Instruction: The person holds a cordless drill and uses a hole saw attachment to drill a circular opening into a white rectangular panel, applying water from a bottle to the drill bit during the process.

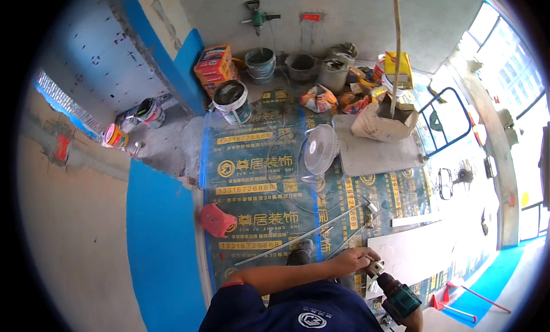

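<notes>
A white bucket [236,113] stands near orange boxes [213,66].

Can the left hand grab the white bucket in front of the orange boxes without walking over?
Probably not. The left hand seems busy pinching a small metal piece at the tip of the green drill, and the white bucket stands well across the floor sheet, seemingly too far away.

Hands [352,261] with drill [402,300], metal piece [375,268]
</notes>
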Demonstrator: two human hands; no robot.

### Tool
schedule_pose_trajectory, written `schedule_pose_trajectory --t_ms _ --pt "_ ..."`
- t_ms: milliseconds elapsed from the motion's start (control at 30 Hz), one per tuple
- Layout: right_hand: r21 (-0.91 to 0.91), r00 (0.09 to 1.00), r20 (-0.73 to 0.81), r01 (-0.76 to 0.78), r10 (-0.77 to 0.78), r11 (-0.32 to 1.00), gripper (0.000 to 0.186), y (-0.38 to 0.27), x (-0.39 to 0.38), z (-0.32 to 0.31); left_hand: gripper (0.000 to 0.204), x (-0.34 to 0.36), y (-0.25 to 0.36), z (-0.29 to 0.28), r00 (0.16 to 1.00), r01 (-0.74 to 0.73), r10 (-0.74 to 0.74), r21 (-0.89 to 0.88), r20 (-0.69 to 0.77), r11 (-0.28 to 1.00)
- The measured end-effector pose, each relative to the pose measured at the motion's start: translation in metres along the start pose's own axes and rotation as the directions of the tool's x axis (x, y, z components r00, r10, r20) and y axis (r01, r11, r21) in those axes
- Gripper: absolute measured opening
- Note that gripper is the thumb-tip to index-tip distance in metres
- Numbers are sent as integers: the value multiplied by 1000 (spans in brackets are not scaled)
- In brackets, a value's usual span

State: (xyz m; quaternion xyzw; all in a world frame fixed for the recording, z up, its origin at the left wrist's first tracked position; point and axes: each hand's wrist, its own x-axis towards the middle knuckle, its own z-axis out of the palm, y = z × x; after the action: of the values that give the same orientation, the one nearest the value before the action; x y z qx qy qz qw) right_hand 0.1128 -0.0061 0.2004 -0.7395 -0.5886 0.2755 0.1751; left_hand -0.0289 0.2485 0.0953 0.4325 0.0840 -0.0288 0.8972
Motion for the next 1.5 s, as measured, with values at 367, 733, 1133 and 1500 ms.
schedule_pose_trajectory --t_ms 367,733,1133,1500 --pt "414 913 -62 -344 404 843 26 -17 -13 5 33 4 -13 6 978 199 -201 -31 -50 979" --pt "464 910 -45 -346 412 815 38 -30 -3 10 35 -8 -8 14 979 122 -89 179 -181 976" --pt "428 933 -65 -296 355 854 49 -19 -12 21 34 -3 -20 14 940 179 -220 -171 -260 969" --pt "532 890 -81 -341 448 775 49 -20 -20 23 21 -13 -30 -58 837 146 -281 -303 -470 942"
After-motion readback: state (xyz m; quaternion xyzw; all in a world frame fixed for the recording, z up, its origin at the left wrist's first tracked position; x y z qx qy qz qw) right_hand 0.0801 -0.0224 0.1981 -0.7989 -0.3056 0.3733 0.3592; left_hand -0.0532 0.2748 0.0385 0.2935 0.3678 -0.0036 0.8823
